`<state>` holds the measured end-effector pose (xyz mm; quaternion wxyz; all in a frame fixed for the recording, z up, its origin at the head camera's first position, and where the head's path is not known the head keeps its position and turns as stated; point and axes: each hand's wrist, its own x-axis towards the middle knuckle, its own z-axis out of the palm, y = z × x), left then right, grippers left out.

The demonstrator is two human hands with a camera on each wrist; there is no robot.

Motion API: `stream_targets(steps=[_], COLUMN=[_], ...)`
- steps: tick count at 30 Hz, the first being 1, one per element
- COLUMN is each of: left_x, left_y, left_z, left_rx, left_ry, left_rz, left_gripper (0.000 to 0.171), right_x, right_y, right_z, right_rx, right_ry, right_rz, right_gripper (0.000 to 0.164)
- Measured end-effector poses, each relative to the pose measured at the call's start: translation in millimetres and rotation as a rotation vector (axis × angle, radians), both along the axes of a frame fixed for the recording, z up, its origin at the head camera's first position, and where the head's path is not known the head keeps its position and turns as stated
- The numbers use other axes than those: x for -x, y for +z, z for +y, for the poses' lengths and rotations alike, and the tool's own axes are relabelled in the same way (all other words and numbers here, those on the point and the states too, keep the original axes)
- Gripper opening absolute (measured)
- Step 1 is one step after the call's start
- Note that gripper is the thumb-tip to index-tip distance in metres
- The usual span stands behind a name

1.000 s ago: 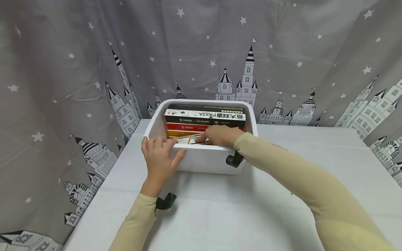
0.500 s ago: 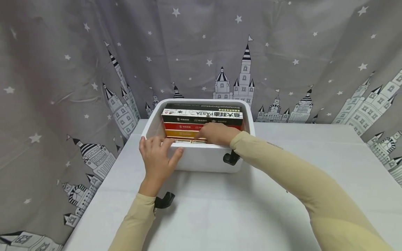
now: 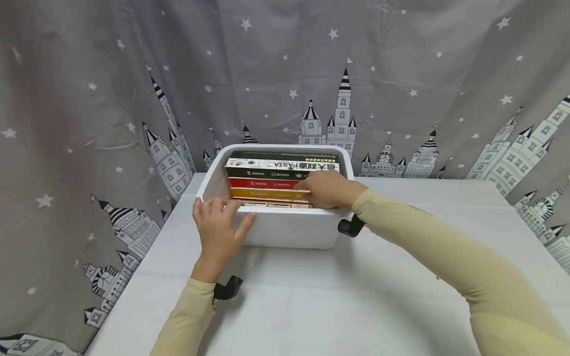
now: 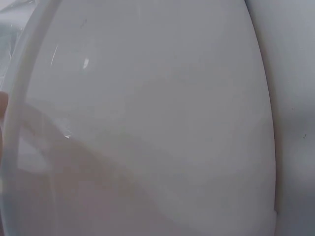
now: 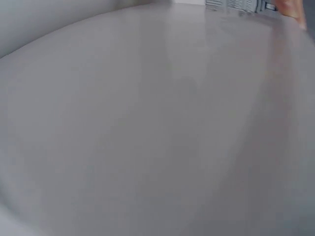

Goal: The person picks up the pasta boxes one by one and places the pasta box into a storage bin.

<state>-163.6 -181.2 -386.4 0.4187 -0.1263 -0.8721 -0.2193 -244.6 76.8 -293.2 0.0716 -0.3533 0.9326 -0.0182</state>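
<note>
A white plastic bin [image 3: 280, 230] stands on the table with several flat boxes upright inside. From the back come a dark green box [image 3: 285, 155], a white-edged pasta box [image 3: 285, 165], then black, red [image 3: 267, 183] and orange [image 3: 262, 194] ones. A box with pale labels [image 3: 278, 205] lies low behind the front rim. My left hand [image 3: 218, 232] grips the front-left rim, fingers over it and thumb outside. Inside the bin, my right hand [image 3: 331, 189] touches the front boxes at their right end; its lower fingers are hidden. The left wrist view shows the bin's outer wall [image 4: 147, 118].
A white cloth-like table top [image 3: 285, 306] extends around the bin. Behind hangs a grey curtain [image 3: 267, 64] printed with castles and stars. Black wrist mounts [image 3: 352, 226] sit below both hands. In the right wrist view, printed packaging [image 5: 236, 5] shows past the bin's wall [image 5: 147, 118].
The pale-labelled front box, tilted and raised earlier, now lies lower and level with the others. My right hand has slid right along the boxes. My left hand stays on the rim.
</note>
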Motion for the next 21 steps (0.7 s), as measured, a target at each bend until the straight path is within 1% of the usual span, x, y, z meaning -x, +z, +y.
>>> stream_targets(steps=[3, 5, 7, 9, 12, 15, 18, 19, 21], left_x=[0.4, -1.5, -5.2, -9.7, -15.9, -18.5, -15.2, -12.8, -6.6], left_y=[0.9, 2.5, 5.8, 10.8, 22.7, 39.0, 56.3, 61.8, 71.7], left_z=[-3, -6, -9, -11, -15, -19, -23, -24, -26], left_rx=[0.009, 0.016, 0.029, 0.049, 0.096, 0.154, 0.213, 0.235, 0.283], left_ry=[0.004, -0.001, -0.007, -0.010, -0.009, -0.018, -0.037, -0.042, -0.051], left_rz=[-0.006, -0.023, -0.062, -0.118, -0.230, -0.355, -0.464, -0.491, -0.521], left_gripper=[0.078, 0.075, 0.066, 0.056, 0.045, 0.042, 0.043, 0.043, 0.044], right_x=[-5.1, -9.4, -13.6, -17.2, -20.4, -22.6, -23.9, -24.2, -24.2], right_y=[7.8, 12.2, 15.3, 16.7, 14.8, 9.8, 2.9, 0.6, -4.4], right_z=[23, 39, 56, 72, 95, 114, 129, 133, 142], right_rx=[0.078, 0.144, 0.200, 0.233, 0.242, 0.227, 0.218, 0.213, 0.206], right_ry=[-0.005, -0.003, -0.020, -0.044, -0.103, -0.163, -0.215, -0.228, -0.252], right_rz=[0.062, 0.098, 0.121, 0.141, 0.174, 0.200, 0.208, 0.212, 0.218], right_gripper=[0.042, 0.042, 0.042, 0.043, 0.044, 0.045, 0.047, 0.047, 0.048])
